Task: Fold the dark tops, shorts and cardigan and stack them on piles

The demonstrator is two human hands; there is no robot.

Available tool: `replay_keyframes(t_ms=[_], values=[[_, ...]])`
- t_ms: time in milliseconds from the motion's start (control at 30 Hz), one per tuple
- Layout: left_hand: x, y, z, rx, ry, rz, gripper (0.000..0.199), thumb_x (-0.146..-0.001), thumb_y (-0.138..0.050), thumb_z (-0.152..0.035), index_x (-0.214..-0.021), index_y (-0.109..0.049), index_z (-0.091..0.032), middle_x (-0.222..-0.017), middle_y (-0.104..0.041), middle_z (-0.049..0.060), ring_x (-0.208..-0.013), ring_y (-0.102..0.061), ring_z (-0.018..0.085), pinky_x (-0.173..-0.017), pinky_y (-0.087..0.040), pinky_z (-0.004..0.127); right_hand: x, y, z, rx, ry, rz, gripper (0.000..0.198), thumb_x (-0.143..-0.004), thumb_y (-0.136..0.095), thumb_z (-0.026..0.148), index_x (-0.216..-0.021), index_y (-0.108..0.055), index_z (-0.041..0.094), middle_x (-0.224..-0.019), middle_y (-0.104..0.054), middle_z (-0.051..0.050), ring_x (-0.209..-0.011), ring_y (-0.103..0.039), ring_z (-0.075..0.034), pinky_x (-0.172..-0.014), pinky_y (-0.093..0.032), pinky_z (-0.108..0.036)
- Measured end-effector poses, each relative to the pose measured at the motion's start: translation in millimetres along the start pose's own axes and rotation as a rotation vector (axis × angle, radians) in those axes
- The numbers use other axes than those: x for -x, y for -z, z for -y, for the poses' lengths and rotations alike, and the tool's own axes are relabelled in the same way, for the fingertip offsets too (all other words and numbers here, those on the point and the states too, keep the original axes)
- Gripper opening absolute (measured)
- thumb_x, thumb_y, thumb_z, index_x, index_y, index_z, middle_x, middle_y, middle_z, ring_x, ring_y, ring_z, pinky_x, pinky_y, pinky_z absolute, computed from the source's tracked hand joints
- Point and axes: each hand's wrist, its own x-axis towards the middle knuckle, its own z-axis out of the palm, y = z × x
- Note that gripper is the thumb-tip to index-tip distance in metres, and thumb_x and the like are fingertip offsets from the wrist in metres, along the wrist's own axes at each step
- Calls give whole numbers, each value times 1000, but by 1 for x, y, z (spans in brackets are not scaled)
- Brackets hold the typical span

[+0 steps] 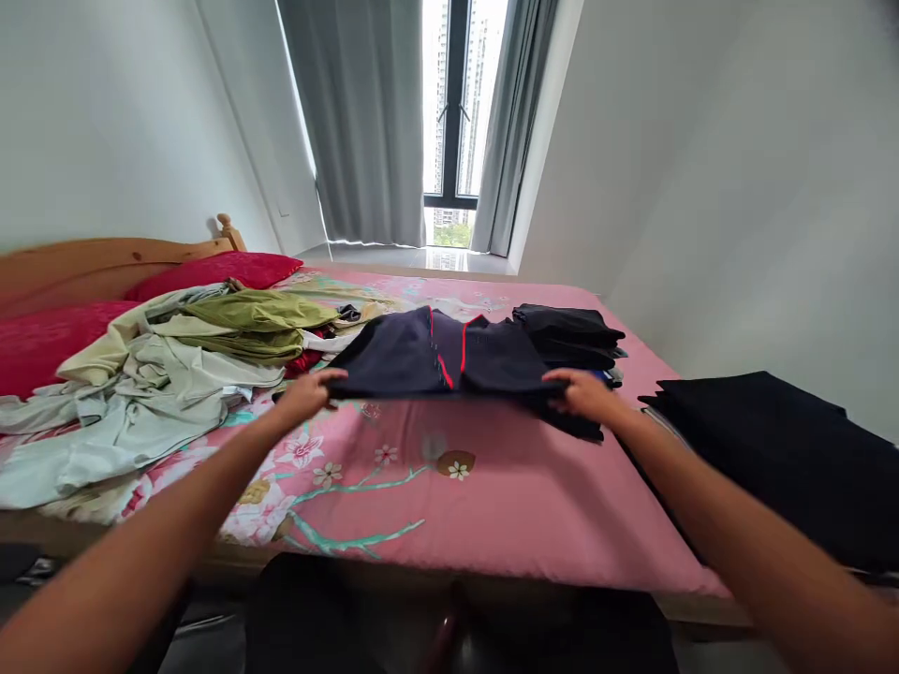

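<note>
A dark navy garment with red edging (393,351), which looks like an open-front top, is stretched sideways over the bed. My left hand (309,393) is closed on its near left corner. At the near right side, my right hand (582,393) grips the cloth, and a dark flap hangs below those fingers. Both arms reach forward, and the near edge of the garment runs nearly straight between the hands. Just behind my right hand is a stack of folded dark clothes (567,328).
A heap of loose clothes, with an olive piece (263,318) on top, covers the bed's left side near red pillows (231,270). The bed has a pink floral sheet (484,505). More folded black cloth (779,459) lies at the right. Grey curtains (365,122) flank a window.
</note>
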Motion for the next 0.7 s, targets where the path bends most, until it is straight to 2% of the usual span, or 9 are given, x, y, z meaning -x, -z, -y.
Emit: replay_keyframes(t_ms=[67,100,133,200,333,400,500,600,700], values=[[46,-37,37,-4,130,159,56,-59,-39,-10,-108,-67,-7,-66,-72,6,-47,-64,17,-51,-56,30,35,-37,-57,78,-75,52,52,-59,-40,3,-100,-70,13,-64,-69,-3,-47,-59,-13,-50,-48,-23],[68,-52,51,-23,194,218,58,-59,-38,-10,-110,-67,-11,-72,-73,5,-52,-66,18,-56,-57,32,53,-53,-79,110,-64,45,52,-57,-39,3,-95,-71,16,-77,-71,-4,-57,-64,-15,-58,-52,-26],[89,-64,62,-44,201,226,59,-59,-39,-10,-110,-67,-16,-86,-74,5,-66,-70,19,-67,-58,34,71,-66,-96,148,-44,46,52,-55,-39,3,-92,-73,18,-90,-72,-4,-73,-67,-17,-70,-54,-29],[129,-79,76,-58,144,188,60,-61,-41,-11,-115,-66,-24,-109,-70,2,-96,-67,22,-88,-53,38,105,-84,-116,210,-32,4,60,-58,-40,6,-107,-69,24,-107,-68,-1,-96,-65,-20,-87,-52,-37],[201,-78,80,58,132,153,64,-66,-45,-18,-128,-54,-33,-126,-59,-6,-118,-55,23,-105,-39,44,167,-87,-121,207,-38,20,68,-62,-37,10,-124,-58,30,-125,-58,4,-116,-55,-19,-103,-41,-42],[238,-75,84,129,174,157,64,-63,-48,-24,-123,-53,-48,-126,-56,-14,-121,-52,23,-108,-35,46,202,-83,-122,167,-47,63,70,-61,-37,12,-126,-57,31,-128,-55,5,-120,-51,-18,-107,-37,-40],[297,-75,102,195,263,227,63,-54,-54,-33,-106,-50,-69,-117,-58,-22,-116,-55,26,-104,-38,49,261,-84,-130,120,-126,148,72,-59,-38,14,-126,-56,34,-128,-55,7,-121,-50,-18,-107,-37,-38],[343,-78,121,226,355,335,62,-51,-57,-37,-102,-50,-70,-117,-59,-19,-115,-55,30,-103,-38,50,314,-90,-137,77,-233,229,69,-63,-41,17,-128,-54,37,-128,-54,7,-121,-51,-19,-104,-41,-34],[359,-78,125,139,390,504,55,-58,-59,-44,-107,-49,-69,-118,-61,-18,-114,-56,29,-101,-43,48,336,-92,-132,146,-329,363,52,-71,-49,29,-122,-60,37,-121,-60,2,-110,-59,-24,-95,-48,-36]])
